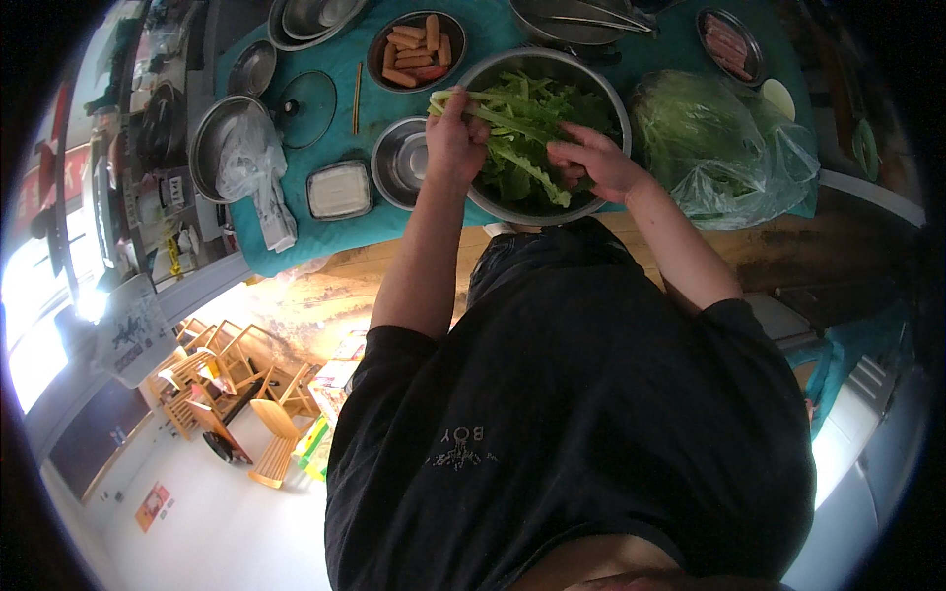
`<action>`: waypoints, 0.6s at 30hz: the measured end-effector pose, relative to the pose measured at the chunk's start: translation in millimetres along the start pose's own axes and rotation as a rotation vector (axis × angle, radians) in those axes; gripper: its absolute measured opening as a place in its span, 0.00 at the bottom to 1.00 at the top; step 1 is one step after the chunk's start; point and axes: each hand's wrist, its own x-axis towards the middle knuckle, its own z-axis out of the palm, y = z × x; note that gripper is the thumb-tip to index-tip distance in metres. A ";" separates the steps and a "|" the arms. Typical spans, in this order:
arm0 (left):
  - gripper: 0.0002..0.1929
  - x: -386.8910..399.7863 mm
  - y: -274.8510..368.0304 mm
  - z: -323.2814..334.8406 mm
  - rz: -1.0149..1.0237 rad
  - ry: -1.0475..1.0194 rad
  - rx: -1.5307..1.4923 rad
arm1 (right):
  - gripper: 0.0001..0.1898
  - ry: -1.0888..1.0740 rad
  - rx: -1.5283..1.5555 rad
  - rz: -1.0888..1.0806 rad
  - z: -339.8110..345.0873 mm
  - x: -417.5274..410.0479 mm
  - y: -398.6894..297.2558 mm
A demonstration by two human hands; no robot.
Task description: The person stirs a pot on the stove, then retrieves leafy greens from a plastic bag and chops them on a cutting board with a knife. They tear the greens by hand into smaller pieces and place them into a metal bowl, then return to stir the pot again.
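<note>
A wide steel basin (623,125) of leafy greens (528,166) stands at the table edge in front of me. Over its left rim, my left hand (454,144) grips the pale stem end of a long green stalk (502,112). My right hand (591,164) is above the right half of the basin, its bent fingers on the leafy end of that stalk. Its fingertips are partly lost among the leaves. To the right sits a clear plastic bag (739,177) full of more greens.
Left of the basin are a small steel bowl (392,162), a lidded container (338,190), a glass lid (307,111), chopsticks (358,96) and a bowl (203,148) under a plastic bag (251,159). Farther back stand a bowl of sausages (414,53), a pan (569,26) and a meat dish (728,48).
</note>
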 end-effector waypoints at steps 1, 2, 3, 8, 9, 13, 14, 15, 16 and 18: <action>0.07 0.3 -0.7 0.0 0.030 -0.014 0.014 | 0.22 0.027 -0.159 -0.092 0.6 0.8 -0.5; 0.07 0.2 -1.9 0.7 0.068 -0.010 0.029 | 0.21 0.121 -0.375 -0.192 3.7 3.2 0.7; 0.07 -0.7 -3.4 2.0 0.087 0.003 0.043 | 0.21 0.188 -0.578 -0.288 6.4 5.1 1.5; 0.09 -9.9 -2.9 16.8 0.162 0.025 0.143 | 0.17 0.204 -1.147 -0.566 6.0 9.5 9.1; 0.09 -12.1 -1.5 20.9 0.166 0.034 0.164 | 0.16 0.220 -1.066 -0.434 3.0 11.7 10.7; 0.10 -23.4 -1.4 39.2 0.311 0.031 0.312 | 0.15 0.344 -0.237 0.077 -6.9 32.5 15.5; 0.10 -24.7 -0.8 43.4 0.375 0.030 0.314 | 0.14 0.408 0.071 0.208 -8.7 34.1 16.3; 0.11 -25.5 0.1 47.0 0.431 0.025 0.310 | 0.13 0.443 0.122 0.168 -9.5 34.4 16.3; 0.11 -25.0 4.3 48.8 0.416 0.003 0.357 | 0.12 0.501 0.140 0.118 -10.1 32.9 14.4; 0.11 -24.9 12.8 48.1 0.376 -0.036 0.427 | 0.14 0.615 0.033 0.004 -9.8 24.5 6.5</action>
